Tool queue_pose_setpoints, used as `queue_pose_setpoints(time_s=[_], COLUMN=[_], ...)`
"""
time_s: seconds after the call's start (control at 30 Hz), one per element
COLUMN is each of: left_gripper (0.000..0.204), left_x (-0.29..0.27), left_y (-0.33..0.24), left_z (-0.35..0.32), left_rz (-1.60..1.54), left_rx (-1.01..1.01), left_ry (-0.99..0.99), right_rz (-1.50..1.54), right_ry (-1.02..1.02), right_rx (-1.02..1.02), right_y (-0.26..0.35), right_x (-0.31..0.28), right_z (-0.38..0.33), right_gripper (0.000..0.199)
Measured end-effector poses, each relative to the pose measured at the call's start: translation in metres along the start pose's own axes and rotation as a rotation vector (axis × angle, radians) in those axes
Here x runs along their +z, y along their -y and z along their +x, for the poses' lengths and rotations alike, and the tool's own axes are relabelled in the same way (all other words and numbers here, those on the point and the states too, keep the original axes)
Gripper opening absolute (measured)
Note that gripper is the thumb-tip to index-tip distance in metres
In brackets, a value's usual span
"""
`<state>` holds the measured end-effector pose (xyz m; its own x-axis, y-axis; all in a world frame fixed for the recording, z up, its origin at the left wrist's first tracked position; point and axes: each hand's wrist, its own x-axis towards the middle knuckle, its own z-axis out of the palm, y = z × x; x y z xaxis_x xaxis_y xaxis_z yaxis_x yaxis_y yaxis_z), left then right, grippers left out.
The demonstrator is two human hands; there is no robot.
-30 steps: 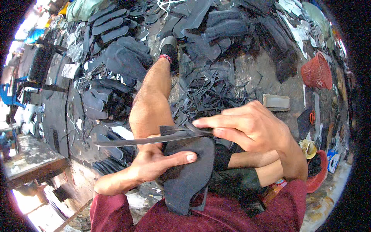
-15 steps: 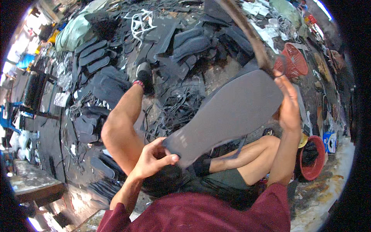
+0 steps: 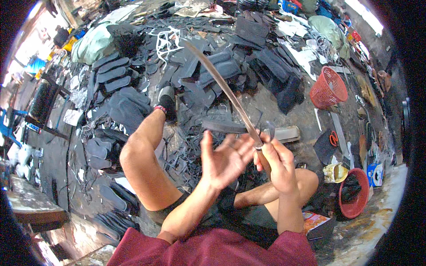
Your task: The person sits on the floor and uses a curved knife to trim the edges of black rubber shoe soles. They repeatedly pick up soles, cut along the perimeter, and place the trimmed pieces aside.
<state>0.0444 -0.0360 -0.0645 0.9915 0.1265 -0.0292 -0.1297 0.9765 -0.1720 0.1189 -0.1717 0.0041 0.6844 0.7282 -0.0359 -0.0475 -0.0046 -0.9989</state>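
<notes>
My right hand [image 3: 279, 167] grips a long knife [image 3: 225, 88] by its handle. The narrow blade points away and to the left. Close beside it, my left hand [image 3: 220, 162] is turned palm up with fingers spread, slightly blurred. Just beyond those fingers is a dark grey sole-shaped piece [image 3: 222, 127], seen nearly edge-on and blurred. I cannot tell whether it touches the fingers or anything below. Black offcut strips [image 3: 188, 146] lie heaped on the floor between my bent legs.
Stacked dark soles [image 3: 113, 73] lie far left, and dark sheets [image 3: 275, 66] lie ahead. At the right are a red perforated basket [image 3: 328, 88], orange-handled scissors [image 3: 333, 138], a yellow container [image 3: 335, 172] and a red tub [image 3: 355, 197]. A pale block [image 3: 289, 134] lies beyond my right hand.
My left hand has let go of the large grey sole piece and opened. The right hand has moved left and nearer, keeping the knife but no longer holding the piece.
</notes>
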Motion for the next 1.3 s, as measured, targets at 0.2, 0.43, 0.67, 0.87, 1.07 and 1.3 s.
queue_pose_setpoints(time_s=[0.2, 0.43, 0.67, 0.87, 1.07, 1.3], left_gripper=[0.062, 0.043, 0.036, 0.045, 0.065, 0.07], left_x=[0.034, 0.04, 0.03, 0.019, 0.018, 0.027], left_y=[-0.032, -0.038, -0.054, -0.057, -0.053, -0.051], left_z=[-0.016, -0.021, -0.051, -0.093, -0.117, -0.126], left_rz=[0.313, 0.512, 0.618, 0.708, 0.955, 1.045], left_rx=[0.152, 0.368, 0.47, 0.405, 0.282, 0.116], left_ry=[-0.293, -0.645, -0.704, -0.853, -0.789, -0.709], right_rz=[0.125, -0.149, -0.532, -0.57, -0.501, -0.418], right_ry=[-0.084, -0.279, -0.212, -0.104, -0.02, -0.231], right_rx=[-0.031, 0.023, -0.11, -0.109, -0.212, -0.456], right_y=[-0.032, -0.074, -0.1, -0.07, -0.077, -0.1], right_x=[0.002, 0.036, 0.015, 0.035, 0.053, 0.102], right_z=[-0.025, -0.08, -0.143, -0.091, -0.032, 0.034], right_gripper=[0.043, 0.044, 0.038, 0.031, 0.036, 0.041])
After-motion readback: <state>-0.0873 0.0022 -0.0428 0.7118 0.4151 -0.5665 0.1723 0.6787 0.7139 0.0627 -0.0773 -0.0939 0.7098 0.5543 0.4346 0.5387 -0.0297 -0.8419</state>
